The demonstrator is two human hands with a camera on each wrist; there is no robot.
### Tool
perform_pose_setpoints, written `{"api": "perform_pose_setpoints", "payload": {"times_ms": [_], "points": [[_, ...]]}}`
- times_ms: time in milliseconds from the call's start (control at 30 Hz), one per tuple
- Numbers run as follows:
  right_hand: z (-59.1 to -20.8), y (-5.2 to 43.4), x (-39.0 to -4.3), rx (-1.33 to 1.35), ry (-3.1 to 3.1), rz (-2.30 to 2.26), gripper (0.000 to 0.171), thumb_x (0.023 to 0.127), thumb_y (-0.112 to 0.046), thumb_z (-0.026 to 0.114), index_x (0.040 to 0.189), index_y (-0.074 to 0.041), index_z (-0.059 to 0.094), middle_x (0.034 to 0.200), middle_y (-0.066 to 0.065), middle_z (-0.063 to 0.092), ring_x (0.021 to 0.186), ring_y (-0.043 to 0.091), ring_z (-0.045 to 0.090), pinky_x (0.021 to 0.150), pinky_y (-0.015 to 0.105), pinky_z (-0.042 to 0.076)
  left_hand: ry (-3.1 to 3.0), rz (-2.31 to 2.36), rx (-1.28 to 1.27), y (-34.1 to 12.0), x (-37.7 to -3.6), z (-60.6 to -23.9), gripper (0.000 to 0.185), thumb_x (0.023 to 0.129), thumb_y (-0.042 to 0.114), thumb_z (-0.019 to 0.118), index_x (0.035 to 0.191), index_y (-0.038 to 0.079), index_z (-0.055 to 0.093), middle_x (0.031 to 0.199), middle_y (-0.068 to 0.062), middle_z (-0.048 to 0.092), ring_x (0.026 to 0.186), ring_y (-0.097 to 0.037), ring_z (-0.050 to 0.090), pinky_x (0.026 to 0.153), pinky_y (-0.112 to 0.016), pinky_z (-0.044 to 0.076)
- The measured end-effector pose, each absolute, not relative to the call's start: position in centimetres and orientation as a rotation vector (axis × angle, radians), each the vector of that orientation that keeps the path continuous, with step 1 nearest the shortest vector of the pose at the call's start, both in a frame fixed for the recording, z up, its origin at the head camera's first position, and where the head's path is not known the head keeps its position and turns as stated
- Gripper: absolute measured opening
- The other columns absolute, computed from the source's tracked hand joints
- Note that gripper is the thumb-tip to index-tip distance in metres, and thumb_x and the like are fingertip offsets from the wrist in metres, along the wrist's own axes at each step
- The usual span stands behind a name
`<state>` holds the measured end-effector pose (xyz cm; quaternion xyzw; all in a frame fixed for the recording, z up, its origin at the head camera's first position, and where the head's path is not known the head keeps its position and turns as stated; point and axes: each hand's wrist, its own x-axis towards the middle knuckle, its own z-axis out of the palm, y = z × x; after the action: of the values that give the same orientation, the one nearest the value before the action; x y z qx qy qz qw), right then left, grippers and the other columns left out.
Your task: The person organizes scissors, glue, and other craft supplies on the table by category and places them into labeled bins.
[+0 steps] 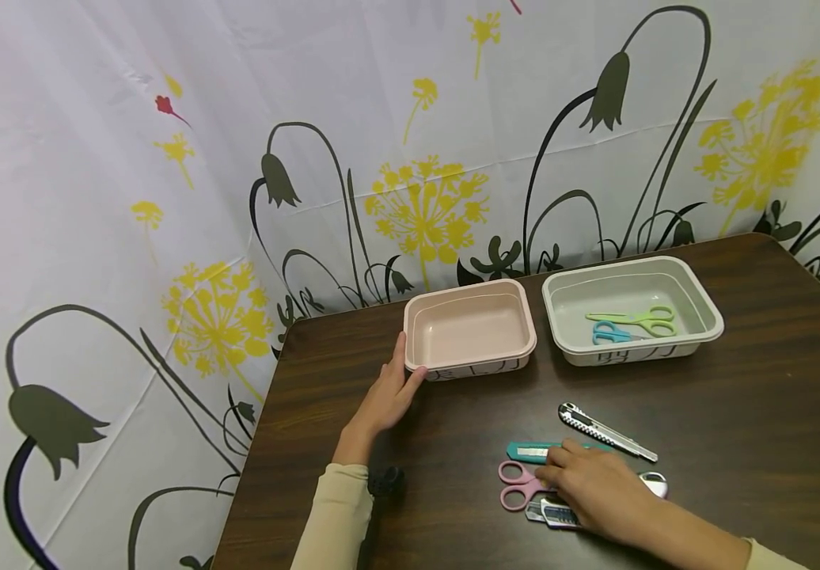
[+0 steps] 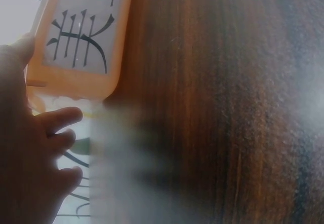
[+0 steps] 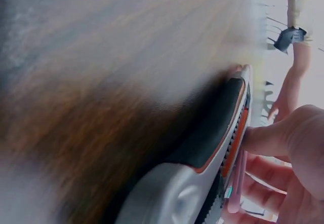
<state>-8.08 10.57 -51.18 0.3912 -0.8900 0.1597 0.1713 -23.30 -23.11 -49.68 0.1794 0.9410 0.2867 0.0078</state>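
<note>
My left hand [image 1: 387, 393] rests on the table with straight fingers along the near left corner of an empty pink tray [image 1: 468, 294], the thumb touching its front wall [image 2: 76, 36]. My right hand [image 1: 590, 486] lies curled over a cluster of tools at the near edge. Its fingertips pinch the pink scissors [image 1: 518, 484] near the handles. Its thumb [image 3: 268, 135] presses against a grey and black cutter with an orange slider [image 3: 212, 133]. A teal cutter [image 1: 529, 451] lies just beyond the fingers. Another cutter [image 1: 558, 516] pokes out under the palm.
A silver utility knife [image 1: 605, 431] lies beyond the right hand. A grey tray [image 1: 702, 313] at the back right holds green scissors [image 1: 639, 318] and blue scissors [image 1: 608, 336]. The dark wooden table [image 1: 752, 412] ends at a flowered curtain [image 1: 168, 198] behind and to the left.
</note>
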Motion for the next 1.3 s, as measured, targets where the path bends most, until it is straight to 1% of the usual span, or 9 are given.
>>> {"api": "perform_pose_setpoints", "payload": {"times_ms": [200, 400, 633, 733, 833, 967, 1200, 1300], "points": [[-51.2, 10.5, -8.0, 1.079, -2.549, 0.449, 0.018, 0.076, -0.012, 0.077, 0.092, -0.022, 0.073, 0.080, -0.012, 0.053, 0.071, 0.010, 0.049, 0.049, 0.025, 0.040, 2.943, 0.890, 0.553, -23.1, -23.2, -49.6, 0.079, 0.102, 0.051, 0.041, 0.159, 0.014, 0.000, 0.162, -0.008, 0.017, 0.141, -0.033, 0.033, 0.115, -0.057, 0.016], [-51.0, 10.5, -7.9, 1.028, -2.577, 0.527, 0.021, 0.075, -0.010, 0.078, 0.092, -0.022, 0.074, 0.083, -0.013, 0.053, 0.072, 0.008, 0.053, 0.052, 0.027, 0.044, 2.948, 0.892, 0.556, -23.2, -23.2, -49.7, 0.080, 0.102, 0.050, 0.042, 0.159, 0.014, -0.002, 0.161, -0.008, 0.018, 0.141, -0.033, 0.031, 0.115, -0.056, 0.016], [-50.4, 10.7, -7.9, 0.998, -2.601, 0.589, 0.022, 0.072, -0.009, 0.080, 0.082, -0.027, 0.071, 0.078, -0.016, 0.047, 0.065, 0.002, 0.045, 0.047, 0.022, 0.038, 2.947, 0.877, 0.539, -23.2, -23.3, -49.8, 0.080, 0.102, 0.052, 0.040, 0.159, 0.015, -0.001, 0.162, -0.006, 0.017, 0.142, -0.031, 0.030, 0.115, -0.055, 0.015], [-49.9, 10.8, -7.9, 0.996, -2.606, 0.625, 0.026, 0.070, -0.009, 0.081, 0.081, -0.030, 0.070, 0.079, -0.019, 0.049, 0.066, 0.000, 0.047, 0.049, 0.022, 0.038, 2.944, 0.878, 0.540, -23.2, -23.2, -49.8, 0.080, 0.102, 0.052, 0.041, 0.159, 0.014, -0.001, 0.162, -0.006, 0.015, 0.143, -0.030, 0.029, 0.115, -0.056, 0.015], [-49.2, 11.0, -7.9, 0.988, -2.612, 0.653, 0.030, 0.069, -0.008, 0.082, 0.082, -0.032, 0.072, 0.080, -0.021, 0.050, 0.067, -0.001, 0.049, 0.050, 0.022, 0.040, 2.943, 0.886, 0.550, -23.2, -23.2, -49.9, 0.080, 0.102, 0.050, 0.041, 0.159, 0.013, -0.001, 0.162, -0.007, 0.015, 0.143, -0.030, 0.029, 0.115, -0.056, 0.015], [-47.9, 11.4, -8.2, 0.953, -2.629, 0.665, 0.031, 0.071, -0.008, 0.082, 0.083, -0.034, 0.072, 0.080, -0.023, 0.050, 0.066, -0.002, 0.048, 0.049, 0.023, 0.041, 2.941, 0.884, 0.560, -23.3, -23.2, -49.9, 0.079, 0.103, 0.050, 0.041, 0.159, 0.013, -0.002, 0.162, -0.007, 0.015, 0.143, -0.029, 0.029, 0.115, -0.056, 0.015], [-45.0, 13.2, -9.8, 0.843, -2.598, 0.630, 0.030, 0.071, -0.010, 0.085, 0.087, -0.032, 0.074, 0.082, -0.022, 0.054, 0.067, -0.003, 0.049, 0.051, 0.022, 0.042, 2.940, 0.872, 0.554, -23.3, -23.3, -49.8, 0.079, 0.103, 0.051, 0.040, 0.159, 0.015, -0.002, 0.162, -0.006, 0.015, 0.142, -0.028, 0.030, 0.115, -0.056, 0.015], [-43.9, 14.7, -11.0, 0.791, -2.604, 0.616, 0.028, 0.072, -0.012, 0.085, 0.090, -0.031, 0.075, 0.081, -0.021, 0.055, 0.065, -0.004, 0.046, 0.049, 0.022, 0.039, 2.939, 0.872, 0.571, -23.2, -23.4, -49.7, 0.079, 0.103, 0.051, 0.039, 0.159, 0.015, -0.002, 0.163, -0.005, 0.014, 0.142, -0.027, 0.030, 0.115, -0.055, 0.014]]}}
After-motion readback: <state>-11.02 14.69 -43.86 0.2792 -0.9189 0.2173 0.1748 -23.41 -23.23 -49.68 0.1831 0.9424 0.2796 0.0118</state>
